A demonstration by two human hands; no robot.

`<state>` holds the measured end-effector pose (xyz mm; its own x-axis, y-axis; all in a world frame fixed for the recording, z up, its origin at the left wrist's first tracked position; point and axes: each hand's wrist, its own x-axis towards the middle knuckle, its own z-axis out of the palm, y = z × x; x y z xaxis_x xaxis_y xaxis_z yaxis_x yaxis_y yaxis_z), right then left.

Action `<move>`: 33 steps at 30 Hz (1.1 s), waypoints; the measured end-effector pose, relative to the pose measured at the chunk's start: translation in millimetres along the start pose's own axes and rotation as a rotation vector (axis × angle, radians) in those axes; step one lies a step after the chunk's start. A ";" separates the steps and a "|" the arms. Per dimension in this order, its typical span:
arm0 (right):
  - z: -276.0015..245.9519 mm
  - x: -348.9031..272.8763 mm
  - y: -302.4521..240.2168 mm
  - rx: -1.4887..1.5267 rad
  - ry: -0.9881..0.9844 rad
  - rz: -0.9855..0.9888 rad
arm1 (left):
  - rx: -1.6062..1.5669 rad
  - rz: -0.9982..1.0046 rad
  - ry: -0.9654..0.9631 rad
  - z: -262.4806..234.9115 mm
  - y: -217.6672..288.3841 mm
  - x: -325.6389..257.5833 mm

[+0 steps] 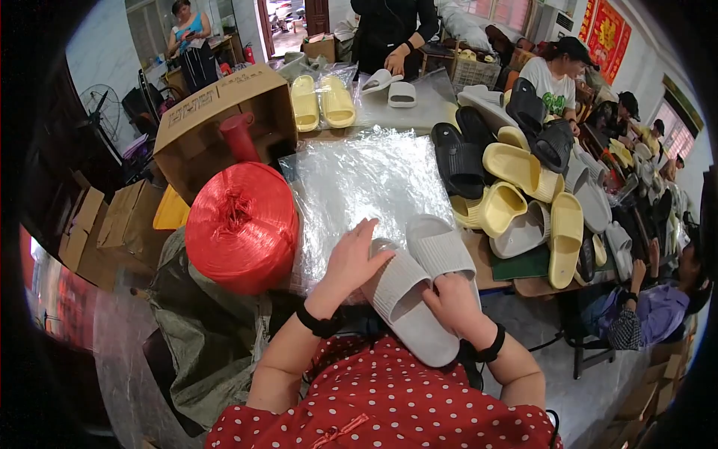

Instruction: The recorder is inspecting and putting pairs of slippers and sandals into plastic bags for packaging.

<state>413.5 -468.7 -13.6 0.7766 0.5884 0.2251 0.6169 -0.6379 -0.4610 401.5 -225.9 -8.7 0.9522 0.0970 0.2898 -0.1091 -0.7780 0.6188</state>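
Two light grey slide slippers lie side by side at the table's near edge, toes pointing away from me. My left hand (350, 258) is open, fingers stretched forward, its thumb against the ribbed strap of the left grey slipper (419, 329). My right hand (454, 303) is closed at the foot opening of the right grey slipper (441, 247), its fingertips partly hidden under the strap. Beyond the slippers spreads a stack of clear plastic bags (366, 179).
To the left stand a big roll of red plastic twine (243, 232) and an open cardboard box (224, 105). A pile of yellow, black and grey slippers (516, 168) fills the table's right side. Bagged yellow slippers (336, 101) lie ahead. Several people are around.
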 end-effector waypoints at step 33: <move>5.9 -12.5 25.7 0.095 0.077 0.138 | 0.104 0.264 -0.096 -1.5 -20.1 -30.3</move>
<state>418.8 -489.6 -33.4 0.8628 0.4562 0.2178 0.4918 -0.6576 -0.5706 374.4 -212.2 -28.8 0.9179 -0.1722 0.3574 -0.3314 -0.8282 0.4520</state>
